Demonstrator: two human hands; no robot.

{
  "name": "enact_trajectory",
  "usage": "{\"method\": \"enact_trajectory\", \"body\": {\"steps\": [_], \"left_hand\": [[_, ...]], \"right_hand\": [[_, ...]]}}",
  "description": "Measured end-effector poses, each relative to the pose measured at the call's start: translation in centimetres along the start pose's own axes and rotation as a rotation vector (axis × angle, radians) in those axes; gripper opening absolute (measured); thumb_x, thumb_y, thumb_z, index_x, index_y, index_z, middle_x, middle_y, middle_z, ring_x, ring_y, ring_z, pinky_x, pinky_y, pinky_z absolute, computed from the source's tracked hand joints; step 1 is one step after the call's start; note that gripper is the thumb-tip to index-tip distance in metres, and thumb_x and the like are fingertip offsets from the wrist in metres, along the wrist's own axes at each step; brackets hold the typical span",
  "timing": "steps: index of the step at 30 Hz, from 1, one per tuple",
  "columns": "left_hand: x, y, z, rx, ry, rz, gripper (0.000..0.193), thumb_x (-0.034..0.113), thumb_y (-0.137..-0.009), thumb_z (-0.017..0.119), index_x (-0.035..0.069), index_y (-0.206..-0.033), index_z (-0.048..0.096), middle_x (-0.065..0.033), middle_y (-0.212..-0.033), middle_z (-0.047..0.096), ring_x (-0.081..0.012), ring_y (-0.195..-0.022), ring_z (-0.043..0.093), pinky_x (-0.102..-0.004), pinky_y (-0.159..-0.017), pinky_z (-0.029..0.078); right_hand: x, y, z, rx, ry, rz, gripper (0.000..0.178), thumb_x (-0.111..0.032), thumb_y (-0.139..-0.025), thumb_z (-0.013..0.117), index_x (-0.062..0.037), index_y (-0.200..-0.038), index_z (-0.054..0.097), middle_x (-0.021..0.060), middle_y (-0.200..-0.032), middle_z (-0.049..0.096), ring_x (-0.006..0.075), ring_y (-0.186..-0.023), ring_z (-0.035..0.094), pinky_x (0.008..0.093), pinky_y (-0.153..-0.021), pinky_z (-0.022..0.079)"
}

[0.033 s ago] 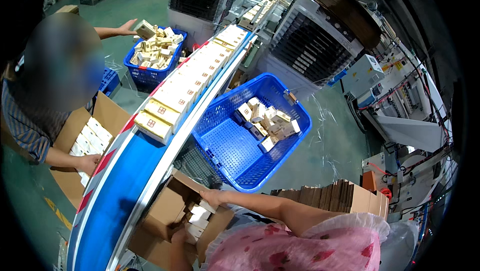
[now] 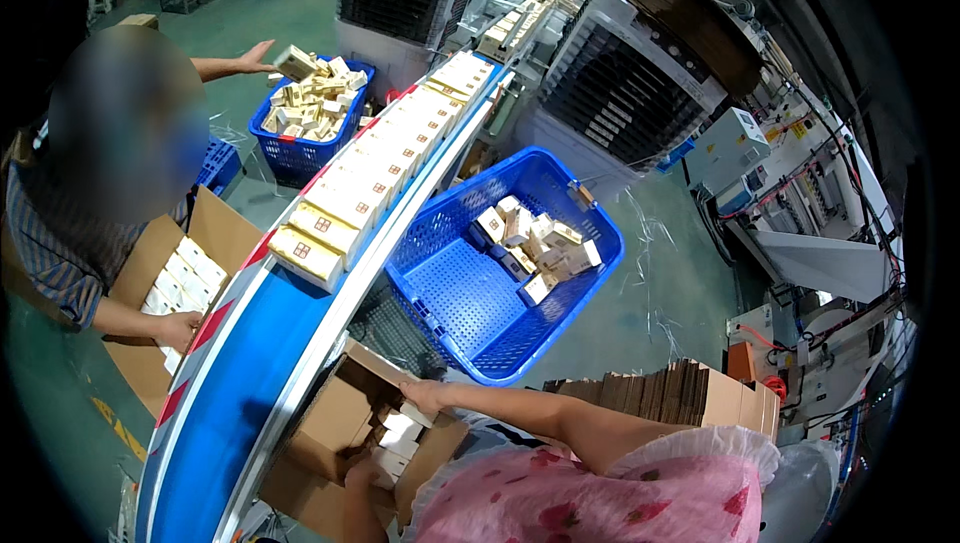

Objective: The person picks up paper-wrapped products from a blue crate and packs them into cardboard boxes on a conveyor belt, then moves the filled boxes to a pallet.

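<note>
An open cardboard box (image 2: 330,413) stands against the near side of the conveyor, with a row of small white boxes (image 2: 397,446) along its right part. My left hand (image 2: 362,473) reaches down into it beside the nearest white boxes; its fingers are in shadow and partly hidden. At the far right corner of the cardboard box, my right hand (image 2: 425,398) is closed over the edge, right above the row's far end. Cream and gold small cartons (image 2: 385,178) lie in a line on the blue conveyor belt (image 2: 240,383), which is bare at its near end.
Beyond the cardboard box stands a blue basket (image 2: 505,348) partly filled with small cartons. Flattened cardboard (image 2: 630,393) is stacked at right. Across the conveyor, a co-worker (image 2: 70,253) has one hand at another cardboard box (image 2: 220,228) and one by a full blue basket (image 2: 300,158). Air coolers (image 2: 630,93) stand behind.
</note>
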State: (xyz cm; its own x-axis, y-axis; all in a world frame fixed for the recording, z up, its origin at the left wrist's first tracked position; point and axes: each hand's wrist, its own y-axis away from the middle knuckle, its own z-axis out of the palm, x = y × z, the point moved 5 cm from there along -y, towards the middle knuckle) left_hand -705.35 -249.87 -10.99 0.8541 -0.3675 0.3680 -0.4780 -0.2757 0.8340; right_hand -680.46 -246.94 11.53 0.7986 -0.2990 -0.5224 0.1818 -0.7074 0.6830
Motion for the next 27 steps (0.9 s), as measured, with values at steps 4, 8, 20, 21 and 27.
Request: {"method": "enact_trajectory", "body": {"steps": [4, 8, 20, 21, 27], "left_hand": [[-3.1, -0.1, 0.3, 0.077, -0.013, -0.051, 0.048, 0.021, -0.07, 0.047, 0.005, -0.115, 0.041, -0.0175, -0.112, 0.047, -0.0297, -0.106, 0.043, -0.0364, -0.087, 0.036], [3.0, 8.5, -4.4, -0.013, 0.01, -0.013, 0.042, 0.027, -0.071, 0.047, 0.003, -0.106, 0.05, -0.0189, -0.101, 0.054, -0.0321, -0.098, 0.049, -0.0376, -0.08, 0.041], [6.0, 13.4, -8.4, 0.129, 0.29, 0.023, 0.039, 0.034, -0.077, 0.039, 0.008, -0.102, 0.053, -0.0228, -0.089, 0.056, -0.0341, -0.085, 0.054, -0.0387, -0.076, 0.042], [6.2, 13.4, -8.4, 0.127, 0.278, 0.012, 0.04, 0.034, -0.077, 0.04, 0.008, -0.103, 0.053, -0.0225, -0.089, 0.056, -0.0327, -0.085, 0.054, -0.0375, -0.076, 0.042], [6.1, 16.8, -9.5, 0.377, 0.596, 0.137, 0.032, 0.025, -0.078, 0.049, 0.005, -0.102, 0.053, -0.0159, -0.087, 0.058, -0.0229, -0.081, 0.056, -0.0301, -0.071, 0.043]], "right_hand": [[-2.2, -2.2, 0.1, -0.032, -0.002, -0.097, 0.036, -0.007, -0.072, 0.044, 0.0049, -0.104, 0.036, 0.0268, -0.105, 0.043, 0.0353, -0.098, 0.045, 0.0381, -0.078, 0.039], [-0.6, -2.2, 1.8, 0.006, 0.028, -0.164, 0.04, -0.012, -0.077, 0.04, 0.0056, -0.112, 0.033, 0.0275, -0.099, 0.048, 0.0363, -0.094, 0.049, 0.039, -0.077, 0.04], [-3.7, -0.5, -1.9, 0.042, 0.091, -0.088, 0.038, -0.005, -0.061, 0.052, 0.0047, -0.097, 0.047, 0.0228, -0.096, 0.053, 0.0331, -0.093, 0.051, 0.0364, -0.073, 0.043], [-3.3, -0.6, -1.9, 0.039, 0.116, -0.1, 0.037, -0.004, -0.06, 0.053, 0.0049, -0.095, 0.049, 0.0224, -0.095, 0.053, 0.0326, -0.093, 0.051, 0.0361, -0.073, 0.043], [-2.8, -1.2, -2.0, -0.224, 0.296, -0.297, 0.04, -0.011, -0.061, 0.055, 0.0015, -0.098, 0.049, 0.0189, -0.099, 0.052, 0.0313, -0.095, 0.049, 0.0357, -0.078, 0.04]]}}
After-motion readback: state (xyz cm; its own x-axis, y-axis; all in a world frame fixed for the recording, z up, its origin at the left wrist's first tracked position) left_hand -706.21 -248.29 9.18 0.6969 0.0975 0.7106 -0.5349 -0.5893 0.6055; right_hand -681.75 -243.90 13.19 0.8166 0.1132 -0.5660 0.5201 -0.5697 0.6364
